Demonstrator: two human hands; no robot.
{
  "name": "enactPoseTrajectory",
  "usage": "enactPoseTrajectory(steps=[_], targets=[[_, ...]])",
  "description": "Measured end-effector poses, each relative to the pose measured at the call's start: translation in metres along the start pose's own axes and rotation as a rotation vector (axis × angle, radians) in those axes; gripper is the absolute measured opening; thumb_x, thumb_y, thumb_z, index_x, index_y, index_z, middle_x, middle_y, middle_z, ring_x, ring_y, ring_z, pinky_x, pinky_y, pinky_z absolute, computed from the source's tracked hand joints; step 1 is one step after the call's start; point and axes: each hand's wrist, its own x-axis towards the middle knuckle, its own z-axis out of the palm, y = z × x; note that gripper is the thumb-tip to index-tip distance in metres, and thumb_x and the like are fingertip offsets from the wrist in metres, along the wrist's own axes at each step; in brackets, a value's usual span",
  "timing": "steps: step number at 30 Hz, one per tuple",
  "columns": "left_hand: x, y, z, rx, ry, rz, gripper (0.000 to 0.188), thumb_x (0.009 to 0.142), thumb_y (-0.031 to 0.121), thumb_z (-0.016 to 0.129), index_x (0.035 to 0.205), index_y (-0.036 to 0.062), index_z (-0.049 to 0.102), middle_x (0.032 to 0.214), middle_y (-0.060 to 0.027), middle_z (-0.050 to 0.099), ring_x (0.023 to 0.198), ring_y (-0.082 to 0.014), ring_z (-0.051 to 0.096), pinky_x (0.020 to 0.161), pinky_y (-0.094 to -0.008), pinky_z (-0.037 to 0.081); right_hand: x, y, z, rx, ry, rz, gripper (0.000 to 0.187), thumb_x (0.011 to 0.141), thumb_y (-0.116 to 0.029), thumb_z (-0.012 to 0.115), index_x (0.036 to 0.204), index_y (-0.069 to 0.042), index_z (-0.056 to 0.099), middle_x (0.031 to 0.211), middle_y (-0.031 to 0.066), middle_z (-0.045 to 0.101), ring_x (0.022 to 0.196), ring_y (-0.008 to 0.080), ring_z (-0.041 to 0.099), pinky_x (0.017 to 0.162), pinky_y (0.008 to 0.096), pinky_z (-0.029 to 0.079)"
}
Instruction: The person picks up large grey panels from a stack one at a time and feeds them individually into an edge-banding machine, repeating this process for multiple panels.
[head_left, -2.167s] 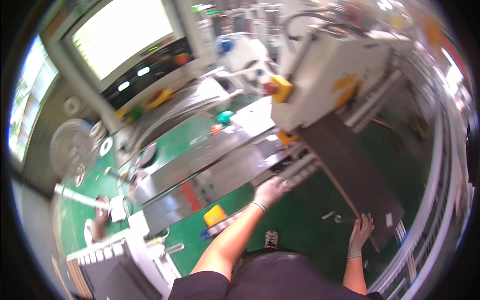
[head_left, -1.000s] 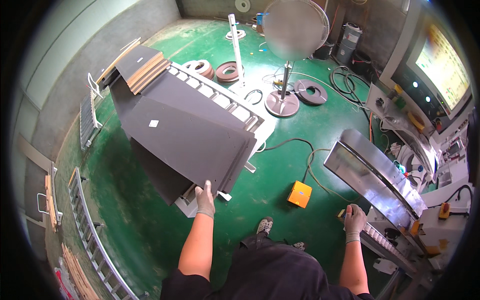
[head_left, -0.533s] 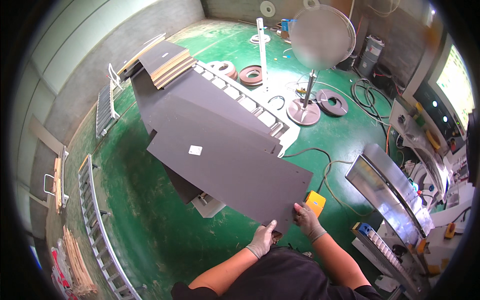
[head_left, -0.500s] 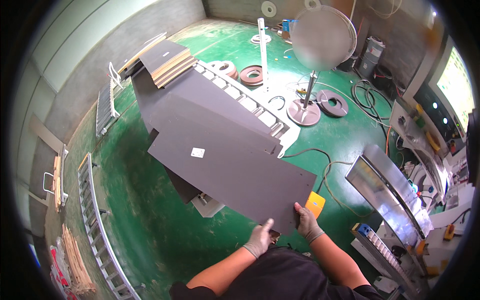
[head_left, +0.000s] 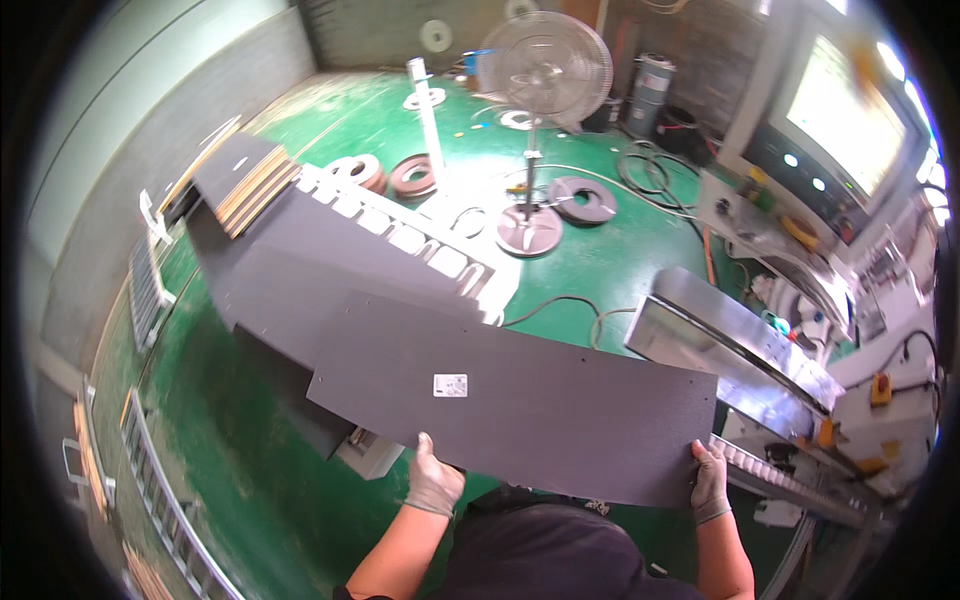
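Both forearms reach forward from the person's dark-shirted torso [head_left: 565, 550], elbows bent, wrists well apart, with one dark panel [head_left: 530, 400] spanning between them in front of the body. The left grip [head_left: 435, 480] is clasped on the panel's near long edge, thumb pressed on top; the right grip [head_left: 709, 478] pinches its right-hand end near the close corner, thumb up as well. From here the fingers under the panel are hidden.

The panel's near edge runs just before the torso. Its left part overlaps the larger dark boards [head_left: 330, 250] beyond; I can't tell whether it touches them. Off its right end I see one roller strip [head_left: 770, 468], with shiny metal plates [head_left: 690, 355] farther out. Left of the panel, green floor [head_left: 270, 520] stretches to one ladder-like rail [head_left: 165, 490].

I count one white label [head_left: 450, 385] on the panel and, well beyond it, one pedestal fan [head_left: 545, 75] with one dark grey roll [head_left: 582, 201] by its base.
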Motion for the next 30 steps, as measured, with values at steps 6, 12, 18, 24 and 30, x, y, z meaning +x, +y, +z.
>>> enactPoseTrajectory(steps=[6,12,18,24,30], targets=[[-0.002,-0.068,0.081,0.175,-0.188,-0.390,0.049,0.106,0.043,0.036,0.138,0.0083,0.047,0.143,-0.0094,0.050,0.132,-0.0292,0.047,0.113,-0.0473,0.035,-0.069,0.041,-0.105,0.144,0.436,-0.169,0.037,0.100,-0.035,0.056,0.108,0.000,0.066,0.102,0.0048,0.067,0.092,0.0157,0.061,0.085,0.0317,0.049],[0.004,-0.158,0.147,0.442,-0.364,-0.879,0.043,0.106,0.034,0.038,0.136,0.0047,0.048,0.141,-0.0126,0.052,0.132,-0.0299,0.047,0.114,-0.0480,0.035,-0.197,0.154,-0.133,0.388,1.074,-0.152,0.062,0.102,-0.054,0.044,0.122,0.003,0.059,0.120,0.0092,0.063,0.108,0.0210,0.060,0.100,0.0352,0.046],[0.001,-0.251,0.141,0.752,-0.572,-1.241,0.042,0.105,0.028,0.038,0.139,0.0031,0.044,0.144,-0.0145,0.048,0.133,-0.0318,0.046,0.115,-0.0498,0.033,-0.304,0.292,-0.102,0.687,1.555,-0.031,0.065,0.100,-0.058,0.045,0.108,0.003,0.065,0.108,0.0067,0.064,0.095,0.0169,0.058,0.090,0.0336,0.049],[-0.041,-0.308,0.147,1.282,-0.728,-1.359,0.046,0.105,0.028,0.038,0.143,0.0023,0.039,0.146,-0.0142,0.045,0.138,-0.0293,0.040,0.117,-0.0466,0.029,-0.368,0.337,-0.014,0.917,1.781,-0.067,0.066,0.100,-0.057,0.047,0.127,0.002,0.057,0.124,0.0092,0.061,0.111,0.0228,0.059,0.100,0.0367,0.046],[-0.016,-0.330,0.150,1.552,-1.103,-1.251,0.032,0.105,0.025,0.045,0.124,-0.0005,0.048,0.125,-0.0191,0.059,0.115,-0.0311,0.062,0.100,-0.0433,0.050,-0.383,0.313,-0.001,0.957,1.657,-0.071,0.072,0.096,-0.056,0.054,0.141,0.000,0.045,0.140,0.0128,0.051,0.127,0.0276,0.050,0.107,0.0426,0.041]])
